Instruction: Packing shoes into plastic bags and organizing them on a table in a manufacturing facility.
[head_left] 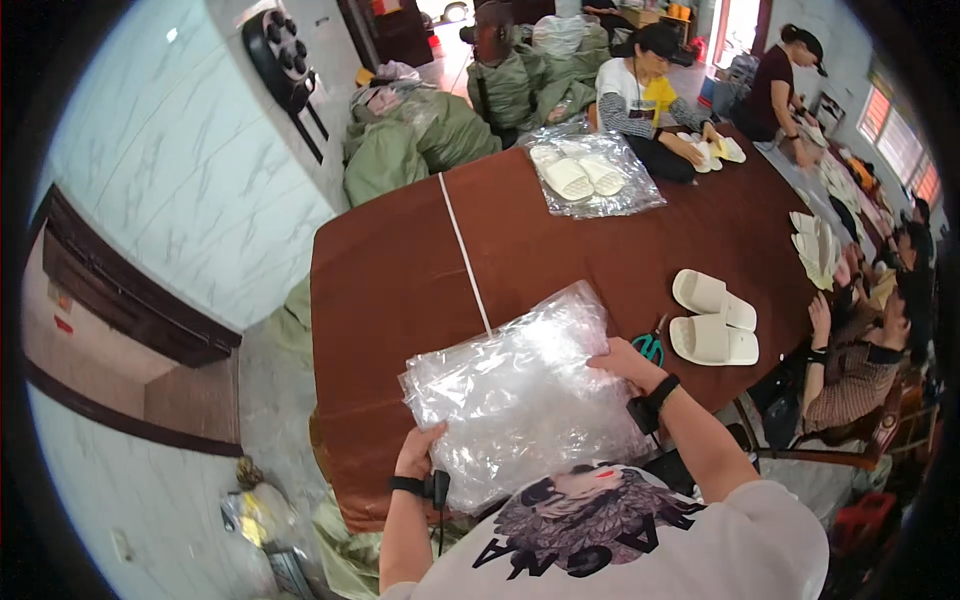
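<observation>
A stack of clear plastic bags (530, 400) lies spread before me at the near edge of the brown-covered table (390, 260). My left hand (419, 450) grips its left edge, thumb on top and the other fingers hidden beneath. At the upper right side of the stack, my right hand (628, 362) is closed on the plastic, its fingertips over the edge. Just beyond that hand lie green-handled scissors (649, 350), partly covered by it. To their right rests a pair of cream slippers (705, 339), side by side.
More cream slippers (570, 179) sit on clear bags toward the far side. A person in a cap (655, 75) handles slippers across the table; other people work along the right. Filled green sacks (420, 140) stand behind the table. A white line (463, 245) crosses the cloth.
</observation>
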